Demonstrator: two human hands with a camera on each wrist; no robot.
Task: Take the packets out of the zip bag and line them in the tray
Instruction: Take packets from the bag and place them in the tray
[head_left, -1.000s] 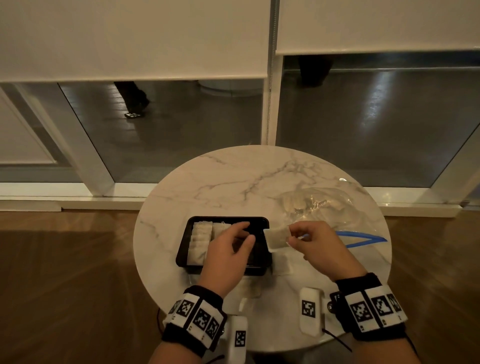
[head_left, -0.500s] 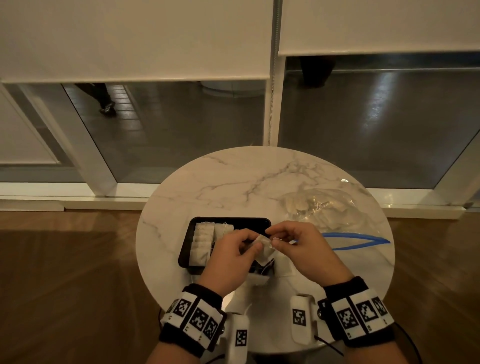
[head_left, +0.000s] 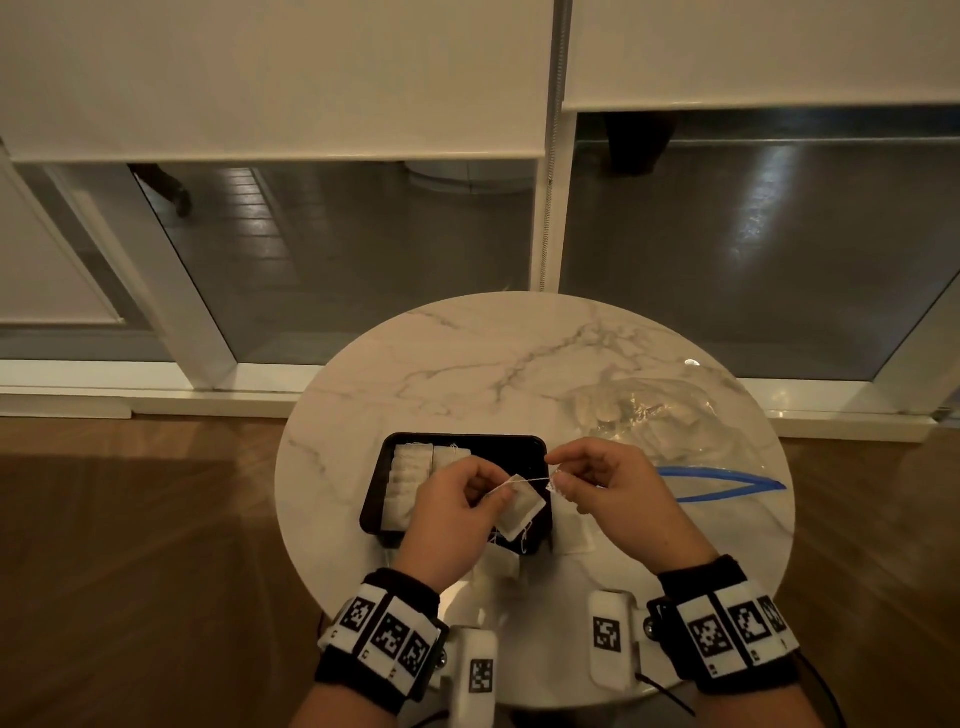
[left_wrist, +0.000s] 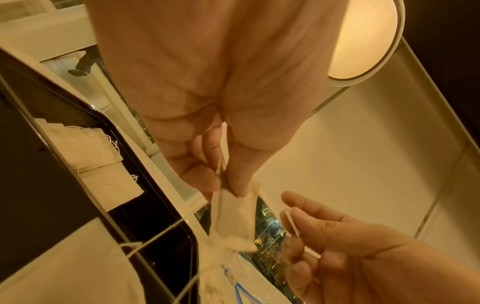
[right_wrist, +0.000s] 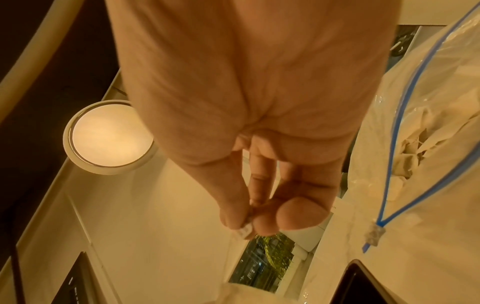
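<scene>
Head view: I log both hands over the marble table (head_left: 467, 358), a packet held between them.
Zip bag (head_left: 670, 415) lies right, beside black tray (head_left: 462, 441); left hand (head_left: 447, 514) pinches the packet (head_left: 521, 514) above the tray's near-right corner, hiding it; right hand (head_left: 618, 493) pinches its tag (right_wrist: 245, 230), string (head_left: 530, 480) taut.

Both hands raised side by side, wrists low at 6 o'clock, forearms angled inward. Left hand (head_left: 451, 506): fingers curled, thumb and forefinger pinching the packet (head_left: 521, 512) by its top edge. Right hand (head_left: 605, 486), at 3 o'clock of left: thumb and forefinger pinching the small tag (right_wrist: 244, 230), other fingers loosely curled.
</scene>
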